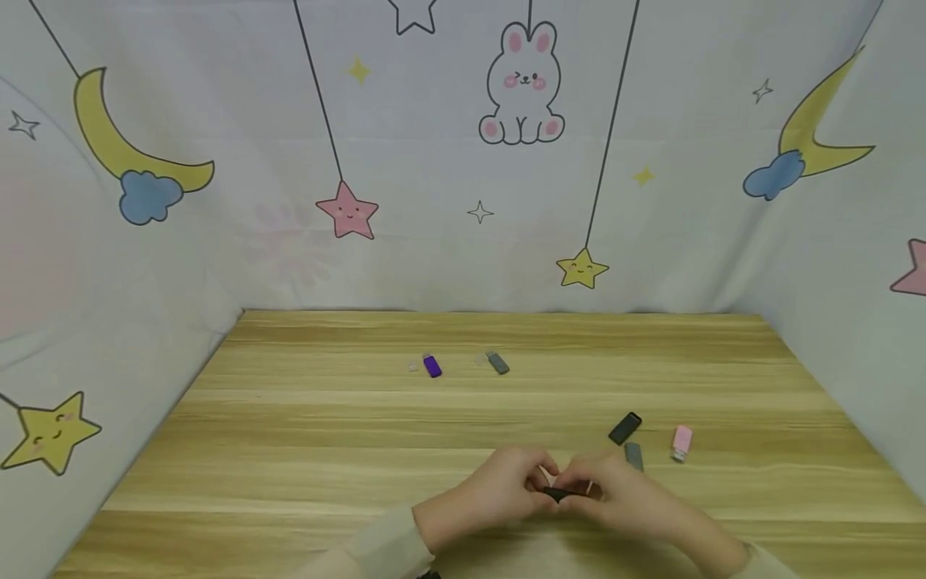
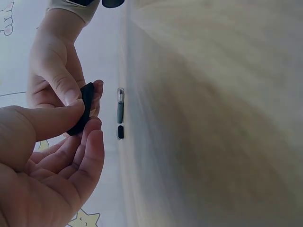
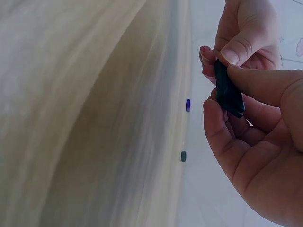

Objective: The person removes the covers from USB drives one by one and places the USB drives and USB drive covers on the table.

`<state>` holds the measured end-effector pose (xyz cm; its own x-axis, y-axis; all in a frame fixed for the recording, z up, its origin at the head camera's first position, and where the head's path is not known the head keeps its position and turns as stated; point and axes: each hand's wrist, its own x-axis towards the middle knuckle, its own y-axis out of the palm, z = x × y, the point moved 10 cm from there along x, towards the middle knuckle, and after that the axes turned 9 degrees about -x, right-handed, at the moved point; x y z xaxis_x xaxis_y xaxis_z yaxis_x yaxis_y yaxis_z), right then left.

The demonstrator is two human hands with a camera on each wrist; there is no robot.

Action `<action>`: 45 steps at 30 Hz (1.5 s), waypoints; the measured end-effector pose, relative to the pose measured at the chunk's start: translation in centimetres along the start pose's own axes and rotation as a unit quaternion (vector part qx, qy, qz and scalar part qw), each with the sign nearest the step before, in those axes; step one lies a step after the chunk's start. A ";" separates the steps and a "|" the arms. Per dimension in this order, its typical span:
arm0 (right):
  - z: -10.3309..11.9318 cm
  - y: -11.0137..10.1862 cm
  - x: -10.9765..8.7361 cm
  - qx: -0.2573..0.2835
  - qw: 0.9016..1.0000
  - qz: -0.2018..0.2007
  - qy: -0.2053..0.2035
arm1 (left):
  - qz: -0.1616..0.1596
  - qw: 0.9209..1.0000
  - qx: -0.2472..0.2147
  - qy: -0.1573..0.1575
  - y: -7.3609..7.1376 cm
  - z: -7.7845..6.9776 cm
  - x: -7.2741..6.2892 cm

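Observation:
Near the front of the table, both hands meet over one small black USB stick (image 1: 557, 493). My left hand (image 1: 510, 482) pinches one end between thumb and fingers, and my right hand (image 1: 611, 494) pinches the other. In the right wrist view the black stick (image 3: 229, 94) is slim and flat, with a notched end beyond the right fingertips. The left wrist view has the stick (image 2: 84, 111) tilted, partly covered by both thumbs; no metal plug shows on it.
Beyond the right hand lie a black stick (image 1: 625, 428), a grey USB stick (image 1: 633, 456) and a pink one (image 1: 682, 443). Farther back are a purple USB stick (image 1: 432, 366) and another grey one (image 1: 497, 362), each beside a small clear cap. Printed cloth walls (image 1: 434, 273) border the table.

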<state>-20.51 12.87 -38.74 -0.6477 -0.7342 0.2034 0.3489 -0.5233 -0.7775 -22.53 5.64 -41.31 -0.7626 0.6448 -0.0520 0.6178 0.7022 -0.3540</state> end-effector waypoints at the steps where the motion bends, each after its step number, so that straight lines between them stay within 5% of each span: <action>1: 0.0 0.2 0.1 0.001 1.000 0.006 0.007 | -0.001 1.000 0.001 0.001 -0.1 0.0 -0.2; 10: 0.9 1.6 1.1 -0.020 1.000 0.012 -0.011 | -0.007 1.000 0.003 0.007 -0.8 0.5 -1.7; 20: 1.5 2.4 1.6 0.024 0.999 0.024 -0.011 | -0.009 1.000 -0.018 0.002 -1.4 0.9 -2.9; 45: 2.0 2.9 1.3 0.040 0.997 0.029 -0.065 | 0.006 0.999 -0.045 0.017 -1.2 0.3 -3.3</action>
<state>-19.03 9.51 -39.48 -0.5326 -0.8119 0.2389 0.4394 -0.5066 -0.7418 -20.79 2.59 -40.96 -0.7493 0.6619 -0.0230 0.6424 0.7179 -0.2681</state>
